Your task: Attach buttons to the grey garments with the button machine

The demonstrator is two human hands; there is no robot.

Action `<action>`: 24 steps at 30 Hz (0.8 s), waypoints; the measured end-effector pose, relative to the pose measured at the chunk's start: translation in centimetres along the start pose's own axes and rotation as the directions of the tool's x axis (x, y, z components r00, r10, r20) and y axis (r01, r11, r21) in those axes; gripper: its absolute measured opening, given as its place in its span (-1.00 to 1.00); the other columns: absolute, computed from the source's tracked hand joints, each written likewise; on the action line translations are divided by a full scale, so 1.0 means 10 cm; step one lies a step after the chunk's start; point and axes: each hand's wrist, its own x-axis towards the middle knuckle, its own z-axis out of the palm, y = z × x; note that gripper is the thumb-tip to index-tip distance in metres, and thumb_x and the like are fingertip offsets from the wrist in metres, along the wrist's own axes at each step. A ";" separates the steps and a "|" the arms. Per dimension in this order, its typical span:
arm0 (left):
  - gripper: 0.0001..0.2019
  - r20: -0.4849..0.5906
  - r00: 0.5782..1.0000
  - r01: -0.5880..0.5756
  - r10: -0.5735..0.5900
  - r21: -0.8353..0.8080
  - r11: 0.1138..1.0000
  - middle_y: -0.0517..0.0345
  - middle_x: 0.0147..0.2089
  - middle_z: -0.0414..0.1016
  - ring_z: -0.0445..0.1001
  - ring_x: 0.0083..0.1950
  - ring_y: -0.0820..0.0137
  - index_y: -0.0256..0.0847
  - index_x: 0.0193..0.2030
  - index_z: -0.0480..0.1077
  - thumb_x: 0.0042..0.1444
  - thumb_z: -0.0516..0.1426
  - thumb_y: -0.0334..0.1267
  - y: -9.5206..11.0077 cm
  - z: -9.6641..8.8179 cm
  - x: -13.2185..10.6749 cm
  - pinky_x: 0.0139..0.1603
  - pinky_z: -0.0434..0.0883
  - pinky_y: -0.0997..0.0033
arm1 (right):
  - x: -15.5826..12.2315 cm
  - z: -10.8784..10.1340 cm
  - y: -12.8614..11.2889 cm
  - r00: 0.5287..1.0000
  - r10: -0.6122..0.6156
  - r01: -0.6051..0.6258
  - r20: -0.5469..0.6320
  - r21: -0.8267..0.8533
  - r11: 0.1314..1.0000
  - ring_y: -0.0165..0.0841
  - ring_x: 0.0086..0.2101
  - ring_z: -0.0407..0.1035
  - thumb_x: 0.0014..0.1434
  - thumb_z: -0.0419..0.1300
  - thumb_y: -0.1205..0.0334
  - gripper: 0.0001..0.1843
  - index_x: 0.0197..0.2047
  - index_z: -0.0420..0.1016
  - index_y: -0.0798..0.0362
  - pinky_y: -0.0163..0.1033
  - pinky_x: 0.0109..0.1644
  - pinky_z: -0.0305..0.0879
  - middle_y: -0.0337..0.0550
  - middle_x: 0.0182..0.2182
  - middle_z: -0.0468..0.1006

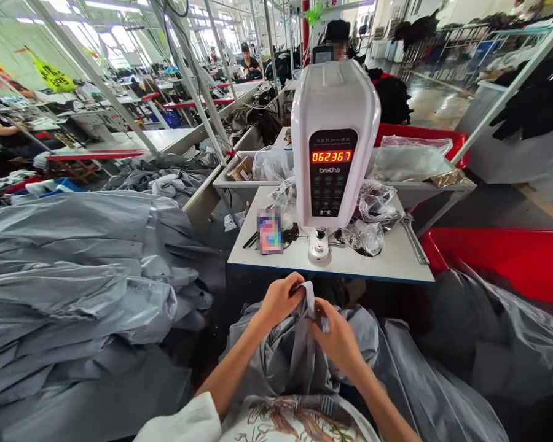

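A grey garment [299, 350] lies bunched over my lap, with one narrow edge lifted between my hands. My left hand [281, 299] is closed on that edge at its upper end. Lower down on the right, my right hand [332, 328] grips the same strip with thumb and fingers. Just beyond my hands stands a white button-fastening machine [336, 116] with a red lit number display. Its lower die [319, 248] sits near the table's front edge, and no cloth lies on it.
The white tabletop [276, 264] carries a phone [270, 232], plastic bags [368, 236] and a metal tool [415, 239]. Grey garments [74, 276] are heaped at left. A red bin [511, 258] stands at right. Other people work farther back.
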 end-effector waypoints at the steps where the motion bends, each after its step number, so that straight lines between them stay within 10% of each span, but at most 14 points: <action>1: -0.83 0.035 0.999 -0.017 0.018 -0.016 1.000 0.23 -0.42 0.41 0.30 -0.40 0.48 -0.22 -0.28 0.40 0.14 0.00 -0.31 0.04 -0.07 0.02 -0.33 0.20 0.53 | 0.03 -0.01 -0.03 1.000 0.015 -0.016 0.016 0.032 0.999 -0.24 -0.20 0.40 0.20 0.08 0.01 -0.60 0.00 0.45 0.05 -0.17 -0.08 0.33 -0.09 -0.21 0.54; 5: -0.79 0.278 0.939 -0.169 0.203 -0.140 0.976 0.14 -0.30 0.46 0.35 -0.25 0.43 -0.27 -0.30 0.45 0.17 0.03 -0.24 0.08 -0.31 0.11 -0.18 0.26 0.50 | 0.07 -0.20 -0.05 0.995 0.035 -0.063 0.094 0.316 0.947 -0.33 -0.30 0.34 0.22 0.04 -0.08 -0.60 -0.19 0.48 0.08 -0.31 -0.22 0.26 -0.16 -0.36 0.49; 10: -0.56 0.556 0.806 0.013 0.205 -0.361 0.932 0.25 -0.49 0.18 0.14 -0.43 0.53 -0.31 -0.42 0.32 0.17 0.03 0.09 0.11 -0.37 0.23 -0.42 0.13 0.54 | 0.05 -0.50 -0.11 0.972 0.170 -0.226 0.164 0.436 0.871 -0.41 -0.43 0.25 0.20 0.06 -0.18 -0.58 -0.21 0.40 0.03 -0.35 -0.40 0.15 -0.25 -0.44 0.39; 17: -0.50 0.366 0.925 0.027 0.104 -0.337 0.941 0.31 -0.52 0.00 -0.02 -0.47 0.56 -0.27 -0.47 0.17 0.15 0.00 0.19 0.31 -0.26 0.21 -0.51 -0.02 0.55 | 0.11 -0.52 -0.22 1.000 -0.008 0.007 0.025 0.038 0.999 -0.36 -0.32 0.26 0.18 0.16 -0.04 -0.71 -0.22 0.42 0.02 -0.30 -0.28 0.14 -0.22 -0.35 0.43; 24: -0.52 0.339 0.933 -0.028 0.121 -0.267 0.963 0.31 -0.52 0.01 -0.02 -0.46 0.56 -0.27 -0.50 0.17 0.18 0.00 0.15 0.22 -0.33 0.16 -0.50 -0.04 0.54 | 0.18 -0.54 -0.40 0.958 0.068 -0.203 0.279 0.489 0.848 -0.54 -0.55 -0.02 0.04 0.25 -0.20 -0.50 -0.48 0.24 0.08 -0.37 -0.50 -0.10 -0.35 -0.58 0.15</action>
